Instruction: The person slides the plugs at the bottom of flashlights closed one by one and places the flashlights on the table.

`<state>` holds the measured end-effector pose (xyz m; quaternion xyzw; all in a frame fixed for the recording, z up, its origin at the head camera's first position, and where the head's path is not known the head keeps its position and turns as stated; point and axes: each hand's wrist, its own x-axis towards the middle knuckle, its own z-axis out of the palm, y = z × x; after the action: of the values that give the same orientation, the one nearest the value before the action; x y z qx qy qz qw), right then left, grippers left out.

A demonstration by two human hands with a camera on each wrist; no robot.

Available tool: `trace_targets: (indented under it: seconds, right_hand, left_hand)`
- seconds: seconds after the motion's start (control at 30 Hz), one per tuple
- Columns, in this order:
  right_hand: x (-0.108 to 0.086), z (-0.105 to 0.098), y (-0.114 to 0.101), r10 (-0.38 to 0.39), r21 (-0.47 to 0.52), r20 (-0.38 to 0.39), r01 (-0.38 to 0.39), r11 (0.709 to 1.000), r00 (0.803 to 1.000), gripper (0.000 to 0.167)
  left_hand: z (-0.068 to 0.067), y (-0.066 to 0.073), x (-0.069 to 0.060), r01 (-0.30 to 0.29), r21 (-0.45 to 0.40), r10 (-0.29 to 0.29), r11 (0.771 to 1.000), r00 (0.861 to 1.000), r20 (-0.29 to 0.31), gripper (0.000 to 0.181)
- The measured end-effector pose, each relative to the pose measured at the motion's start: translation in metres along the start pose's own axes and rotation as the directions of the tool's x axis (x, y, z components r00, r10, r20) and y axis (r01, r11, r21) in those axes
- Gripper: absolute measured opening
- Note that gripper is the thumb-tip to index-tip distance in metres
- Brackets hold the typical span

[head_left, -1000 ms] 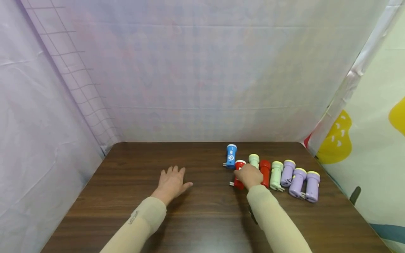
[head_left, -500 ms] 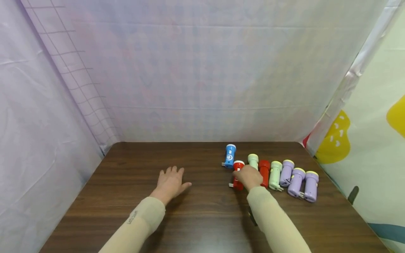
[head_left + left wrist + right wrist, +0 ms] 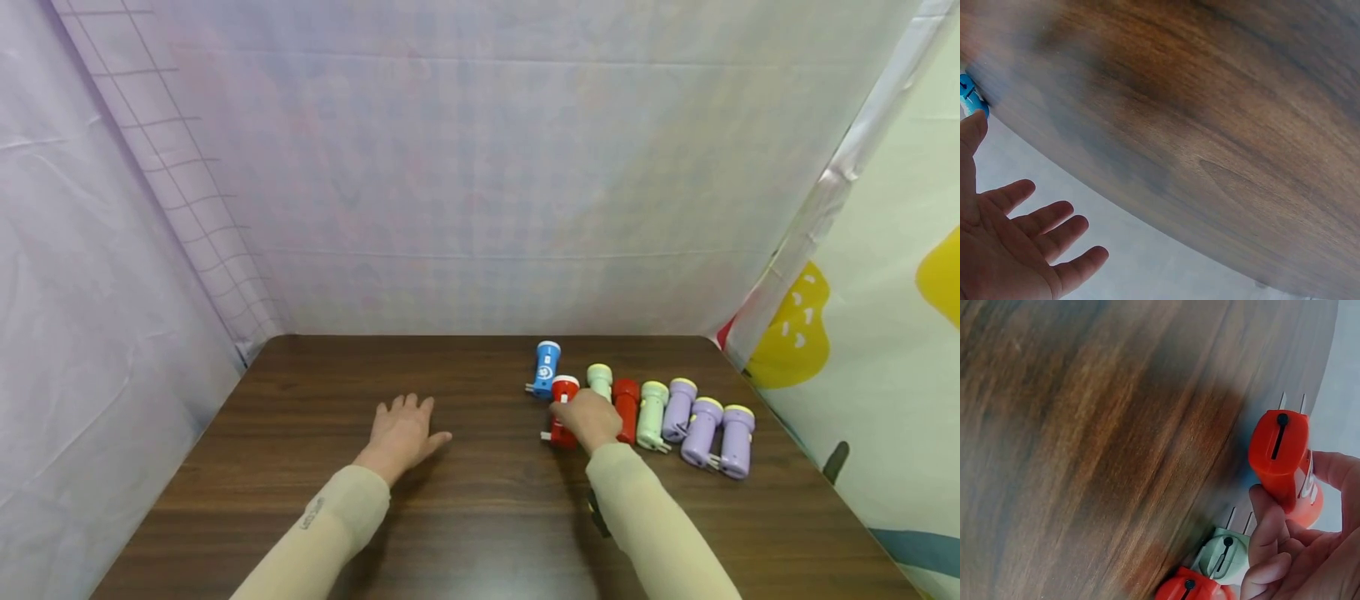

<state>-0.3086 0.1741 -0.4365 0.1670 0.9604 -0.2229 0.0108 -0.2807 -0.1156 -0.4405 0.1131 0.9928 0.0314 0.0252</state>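
Note:
My right hand [image 3: 592, 418] grips a red flashlight [image 3: 1279, 444] with a white-rimmed head, thumb on one side and fingers on the other. Two metal plug prongs stick out of its tail, pointing left in the head view. Just behind it lies a blue flashlight [image 3: 547, 367]. A pale green flashlight [image 3: 600, 377], partly hidden by my hand, and a second red flashlight [image 3: 627, 410] lie right beside the hand. Over the left half of the table, my left hand [image 3: 399, 435] is spread palm down and holds nothing; its wrist view shows the fingers apart.
Further right on the brown wooden table [image 3: 465, 508] lie another green flashlight [image 3: 653, 414] and several purple flashlights [image 3: 702, 433] close together, some with prongs out. A pale curtain [image 3: 480, 208] hangs behind the table, and a patterned cloth [image 3: 885, 350] at the right.
The red flashlight in my right hand has shifted slightly away from me, toward the blue one. The left hand stays nearly still.

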Motion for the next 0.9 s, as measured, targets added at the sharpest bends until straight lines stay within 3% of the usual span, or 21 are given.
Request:
trace_targets:
  seconds: [0.33,0.57,0.9]
  right_hand:
    - [-0.006,-0.002,-0.010,0.012,0.077,-0.008,-0.012,0.997,1.000,0.049]
    - [-0.012,0.004,-0.018,-0.050,0.168,-0.041,0.057,0.984,0.998,0.048]
    - [-0.017,0.007,-0.035,-0.053,0.222,-0.038,0.060,0.973,0.998,0.052]
  left_hand:
    - [-0.001,-0.001,-0.001,0.021,0.005,-0.021,1.000,1.000,0.018,0.078]
    - [0.001,-0.001,-0.002,0.010,0.008,-0.010,1.000,1.000,-0.019,0.079]
    - [0.001,-0.001,-0.004,0.010,-0.001,-0.010,1.000,0.999,-0.053,0.078]
